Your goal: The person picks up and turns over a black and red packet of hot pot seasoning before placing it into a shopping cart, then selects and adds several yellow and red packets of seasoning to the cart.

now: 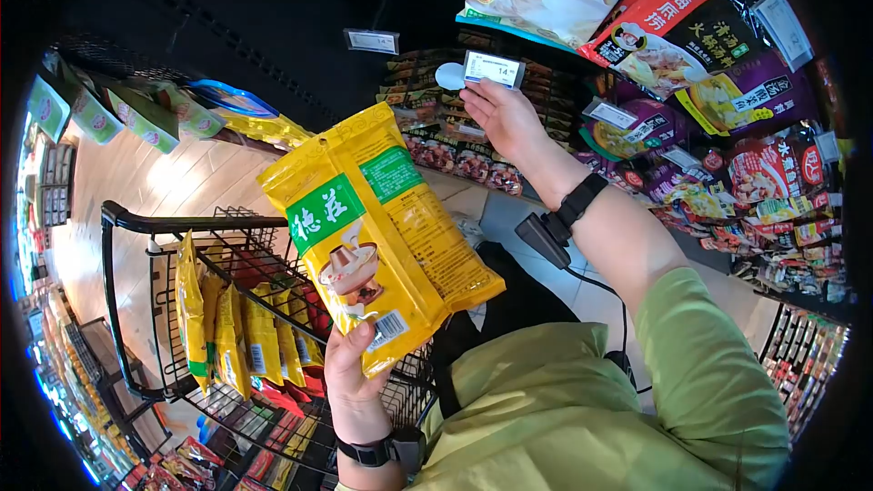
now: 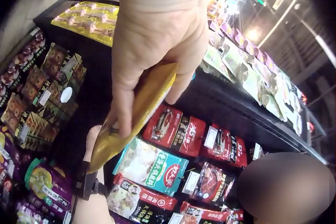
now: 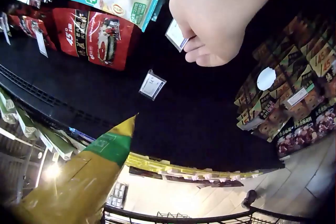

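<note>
My left hand (image 1: 353, 365) grips a yellow seasoning bag (image 1: 414, 245) by its bottom corner, with the thumb over the barcode side. The bag is tilted, its green label and dish picture facing up. In the left wrist view, the bag (image 2: 140, 108) appears edge-on between thumb and fingers. My right hand (image 1: 516, 123) reaches to the shelf and pinches the lower edge of a white price tag (image 1: 494, 65). In the right wrist view, the curled fingertips (image 3: 202, 56) lie at that tag, and part of it is hidden behind them.
A black wire cart (image 1: 107, 264) stands at the left, holding several yellow bags (image 1: 232, 341) and red packets. Hot pot base packets (image 1: 546, 0) hang above the tag. Purple packets (image 1: 637, 127) fill the right shelf. Another price tag (image 1: 371, 41) hangs farther left.
</note>
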